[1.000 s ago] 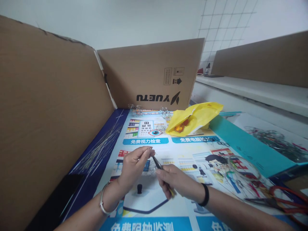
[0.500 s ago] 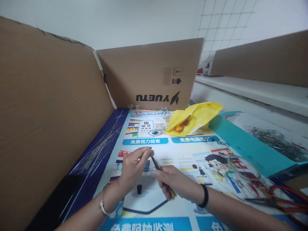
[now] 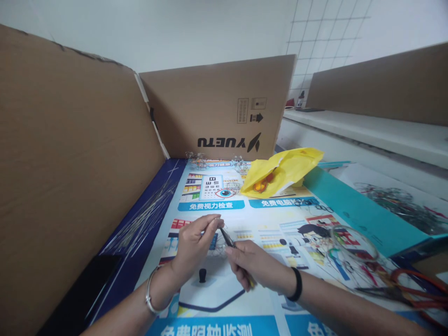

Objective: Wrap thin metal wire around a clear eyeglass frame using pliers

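My right hand (image 3: pixel 247 261) is closed around the handles of a pair of pliers (image 3: pixel 227 237), whose slim dark jaws point up and to the left. The jaw tips meet the fingertips of my left hand (image 3: pixel 196 242). Thumb and forefinger of that hand are pinched together on what looks like a thin wire (image 3: pixel 217 218), mostly hidden by the fingers. A bit of yellow shows at the lower end of the plier handles. Both hands are held above a printed poster (image 3: pixel 210 298) covering the table.
Straight wires (image 3: pixel 143 214) lie at left by a dark flat object (image 3: pixel 80 289). A yellow pouch (image 3: pixel 287 170) with orange contents sits behind my hands. At right are red-handled scissors (image 3: pixel 395 293), a wire coil (image 3: pixel 371 254) and a wire heap (image 3: pixel 395 205). Cardboard panels (image 3: pixel 210 107) stand behind and left.
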